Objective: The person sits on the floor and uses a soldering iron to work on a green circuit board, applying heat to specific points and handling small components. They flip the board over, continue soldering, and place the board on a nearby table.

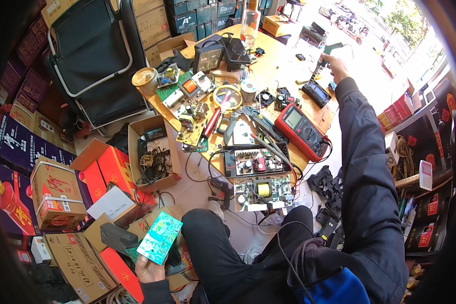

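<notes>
My left hand (148,268) is low at my left side and grips a green circuit board (160,237) by its lower edge, above open cardboard boxes on the floor. My right arm, in a dark sleeve, stretches far across the wooden workbench (268,66). My right hand (335,66) is closed around a soldering iron (323,60) by its green handle, beside its coiled metal stand and above a small black box (315,93). In front of my knee, two opened power-supply boards (258,177) lie at the bench's near edge.
A red multimeter (301,130) with leads lies on the bench, near a magnifier (227,97), solder reel, small fans and more boards. An open box of parts (154,152) stands on the floor at left among red and brown cartons. A black folding chair (93,55) stands behind.
</notes>
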{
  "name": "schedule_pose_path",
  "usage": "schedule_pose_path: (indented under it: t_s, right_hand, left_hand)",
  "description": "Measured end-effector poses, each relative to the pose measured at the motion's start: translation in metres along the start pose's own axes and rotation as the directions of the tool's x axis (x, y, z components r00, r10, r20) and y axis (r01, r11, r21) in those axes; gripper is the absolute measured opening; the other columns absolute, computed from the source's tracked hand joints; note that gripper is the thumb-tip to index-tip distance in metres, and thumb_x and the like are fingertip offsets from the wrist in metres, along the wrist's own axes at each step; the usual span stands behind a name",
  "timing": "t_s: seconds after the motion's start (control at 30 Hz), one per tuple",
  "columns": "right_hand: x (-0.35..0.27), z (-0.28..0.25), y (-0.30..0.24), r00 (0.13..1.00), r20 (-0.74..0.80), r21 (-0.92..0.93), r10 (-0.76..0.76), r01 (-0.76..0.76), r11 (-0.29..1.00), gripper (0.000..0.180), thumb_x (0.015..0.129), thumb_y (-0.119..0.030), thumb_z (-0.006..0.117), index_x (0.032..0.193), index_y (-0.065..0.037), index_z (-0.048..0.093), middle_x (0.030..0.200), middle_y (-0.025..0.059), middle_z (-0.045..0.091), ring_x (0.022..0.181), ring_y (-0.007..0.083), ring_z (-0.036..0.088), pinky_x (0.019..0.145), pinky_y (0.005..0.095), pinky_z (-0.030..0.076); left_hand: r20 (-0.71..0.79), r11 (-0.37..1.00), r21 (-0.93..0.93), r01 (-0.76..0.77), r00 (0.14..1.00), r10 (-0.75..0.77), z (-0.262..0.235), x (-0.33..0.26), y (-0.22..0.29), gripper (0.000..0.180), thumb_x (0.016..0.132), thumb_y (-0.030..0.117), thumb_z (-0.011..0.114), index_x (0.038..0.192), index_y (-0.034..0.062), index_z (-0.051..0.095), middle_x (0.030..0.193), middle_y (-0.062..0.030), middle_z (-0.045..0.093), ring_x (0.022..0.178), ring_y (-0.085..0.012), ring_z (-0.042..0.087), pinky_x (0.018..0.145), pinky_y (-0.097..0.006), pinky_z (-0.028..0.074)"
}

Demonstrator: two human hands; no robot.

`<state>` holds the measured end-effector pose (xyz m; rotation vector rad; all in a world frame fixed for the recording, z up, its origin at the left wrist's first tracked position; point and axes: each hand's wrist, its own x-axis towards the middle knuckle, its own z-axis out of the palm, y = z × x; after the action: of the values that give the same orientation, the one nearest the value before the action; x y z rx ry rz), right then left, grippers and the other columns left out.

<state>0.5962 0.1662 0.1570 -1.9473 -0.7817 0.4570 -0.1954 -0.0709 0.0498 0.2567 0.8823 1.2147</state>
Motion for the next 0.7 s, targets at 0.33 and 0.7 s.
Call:
schedule_pose_path:
  t_s: [0.33, 0.7]
  right_hand:
    - [0.001, -0.054, -0.029, 0.971, -0.220, 0.107, -0.096, 0.122, 0.987, 0.049, 0.087, -0.036, 0.078, 0.116, 0.003, 0.071, 0.114, 0.0134, 0.068, 0.105, 0.0252, 0.057, 0.088, 0.0361, 0.044]
    - [-0.123, -0.141, -0.041, 0.358, -0.015, -0.459, -0.933, 0.827, 0.325, 0.034, 0.098, -0.005, 0.047, 0.125, 0.007, 0.063, 0.129, 0.0171, 0.066, 0.120, 0.0236, 0.062, 0.103, 0.0326, 0.047]
  left_hand:
    - [0.032, 0.999, 0.039, -0.001, 0.999, 0.000, 0.011, 0.006, -0.007, 0.069, 0.083, 0.019, 0.071, 0.141, -0.0059, 0.045, 0.132, -0.0189, 0.061, 0.116, -0.0332, 0.065, 0.093, -0.047, 0.058]
    - [0.339, 0.988, 0.123, -0.090, 0.940, 0.043, 0.036, -0.004, -0.002, 0.074, 0.090, 0.014, 0.060, 0.152, -0.0102, 0.027, 0.150, -0.0235, 0.044, 0.139, -0.0327, 0.046, 0.115, -0.045, 0.037]
